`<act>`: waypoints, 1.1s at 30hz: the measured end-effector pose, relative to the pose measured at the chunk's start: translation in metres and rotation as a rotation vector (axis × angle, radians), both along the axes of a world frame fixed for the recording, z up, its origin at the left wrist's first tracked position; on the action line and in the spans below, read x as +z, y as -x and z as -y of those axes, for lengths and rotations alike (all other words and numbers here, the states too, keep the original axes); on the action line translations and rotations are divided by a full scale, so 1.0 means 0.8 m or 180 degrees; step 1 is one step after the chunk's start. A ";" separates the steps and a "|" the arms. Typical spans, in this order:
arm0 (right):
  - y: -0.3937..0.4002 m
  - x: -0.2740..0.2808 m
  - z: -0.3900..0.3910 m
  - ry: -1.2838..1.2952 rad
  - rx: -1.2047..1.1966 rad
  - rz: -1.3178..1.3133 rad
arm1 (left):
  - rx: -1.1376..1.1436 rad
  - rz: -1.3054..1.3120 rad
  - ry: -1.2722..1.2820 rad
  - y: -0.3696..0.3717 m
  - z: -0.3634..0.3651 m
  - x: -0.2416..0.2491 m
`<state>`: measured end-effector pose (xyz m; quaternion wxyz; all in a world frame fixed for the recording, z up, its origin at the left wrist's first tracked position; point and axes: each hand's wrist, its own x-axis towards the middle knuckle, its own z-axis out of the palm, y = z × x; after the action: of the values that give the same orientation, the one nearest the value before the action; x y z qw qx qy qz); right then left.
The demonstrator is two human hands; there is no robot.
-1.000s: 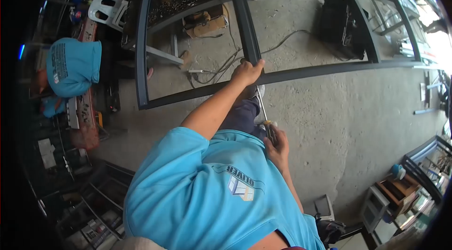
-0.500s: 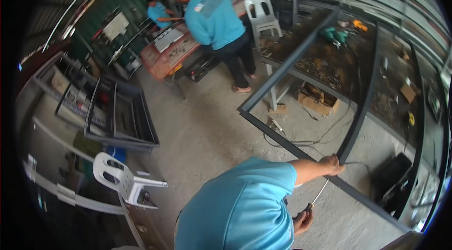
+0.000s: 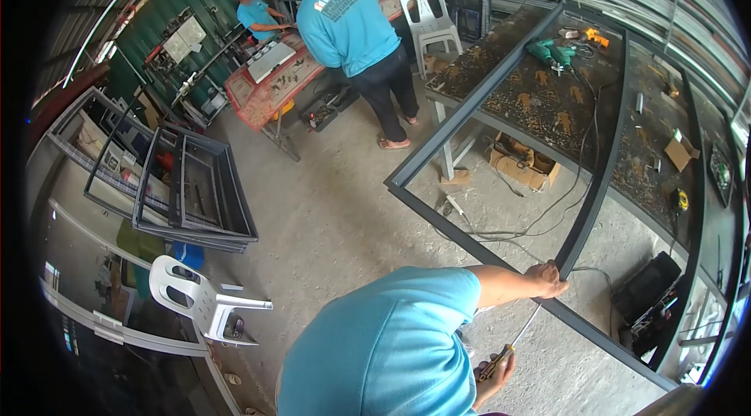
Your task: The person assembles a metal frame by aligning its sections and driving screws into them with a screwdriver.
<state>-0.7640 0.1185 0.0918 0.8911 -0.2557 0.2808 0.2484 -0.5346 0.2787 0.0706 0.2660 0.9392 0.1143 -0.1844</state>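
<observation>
Now view swung up from floor to wide shop; grip unchanged. Left hand point(image 3: 550, 280) fingers curled shut on dark metal window frame point(image 3: 594, 181) where middle bar meets near rail, frame propped against cluttered workbench point(image 3: 547, 95). Right hand point(image 3: 494, 375) low by hip, closed round yellow-handled long-shaft screwdriver point(image 3: 512, 342), tip up toward joint. Beyond, two people in blue shirts at red-topped table point(image 3: 270, 87); white plastic chair point(image 3: 199, 298) near left

The view has swung toward the co-workers point(image 3: 348, 21).
</observation>
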 end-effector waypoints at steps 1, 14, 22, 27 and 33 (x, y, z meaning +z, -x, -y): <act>0.007 -0.038 -0.003 0.2179 -0.0079 0.1108 | -0.0104 0.0111 -0.0127 0.000 0.000 0.001; -0.001 -0.005 0.011 -0.0026 0.0096 -0.0063 | 0.0489 0.0063 0.0143 0.002 0.003 0.007; 0.001 -0.026 -0.016 0.1988 -0.0046 0.0945 | 0.0340 -0.0047 0.0140 0.009 0.000 0.038; -0.014 -0.043 0.023 -0.1383 0.0300 -0.0530 | 0.0542 -0.0221 0.0278 0.006 -0.004 0.045; 0.000 0.009 -0.023 0.4304 -0.0071 0.2001 | 0.0546 -0.0774 0.0332 0.002 0.004 0.050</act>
<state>-0.7642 0.1366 0.0989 0.5802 -0.8042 0.1069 -0.0724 -0.5361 0.2752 0.1105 0.3134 0.8817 0.2157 -0.2790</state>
